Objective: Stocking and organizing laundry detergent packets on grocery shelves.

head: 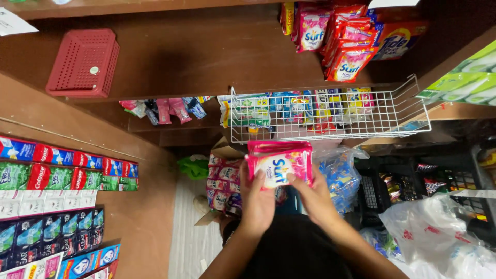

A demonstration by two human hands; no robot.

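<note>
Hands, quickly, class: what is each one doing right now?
Left hand: closed on the stack of pink sachets.
Right hand: closed on the same stack.

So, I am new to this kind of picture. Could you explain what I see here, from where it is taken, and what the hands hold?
One camera, worn on a person's head, looks down at their two bare hands. The left hand and right hand together hold a stack of pink sachets. In front is a white wire basket with small colourful packets. The wooden shelf above bears a red plastic basket and red and pink packets. Boxes in rows lie at the left.
</note>
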